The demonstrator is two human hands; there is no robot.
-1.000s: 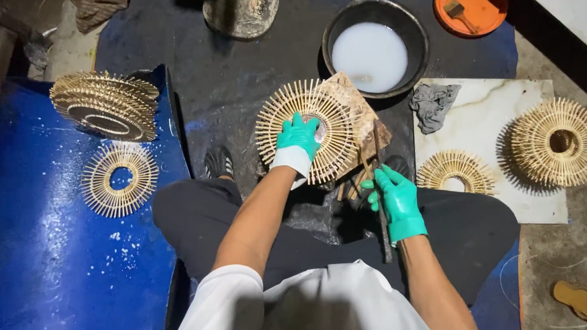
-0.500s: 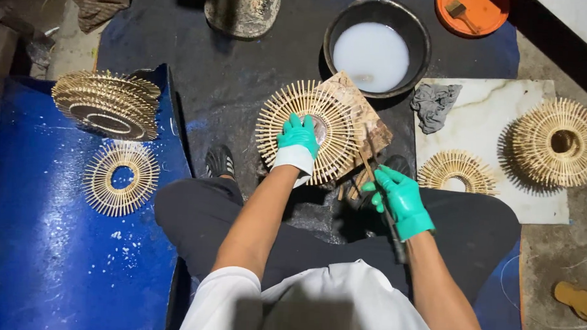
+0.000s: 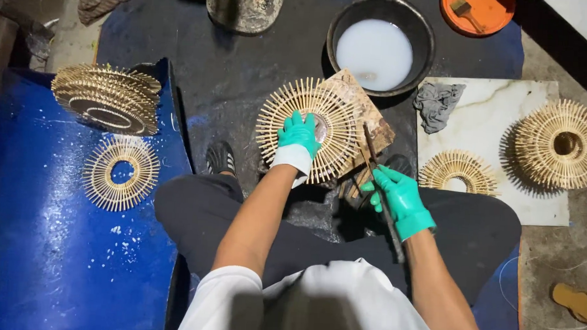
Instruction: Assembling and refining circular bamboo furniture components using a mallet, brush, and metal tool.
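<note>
My left hand (image 3: 298,138), in a green glove, presses down on the middle of a round sunburst disc of thin bamboo sticks (image 3: 279,122). The disc lies on a brown wooden block (image 3: 360,109). My right hand (image 3: 400,195), also in a green glove, grips a long dark brush (image 3: 371,145) whose tip reaches the disc's right edge.
A black basin of milky white liquid (image 3: 377,51) stands behind the block. A stack of discs (image 3: 107,100) and a single disc (image 3: 119,173) lie on the blue sheet at left. More discs (image 3: 559,143) and a grey rag (image 3: 439,104) rest on the white slab (image 3: 487,211) at right. An orange lid (image 3: 476,12) holds a brush.
My right hand has shifted slightly right and the brush handle has tilted, its tip staying by the disc's right edge. My left hand stays on the disc.
</note>
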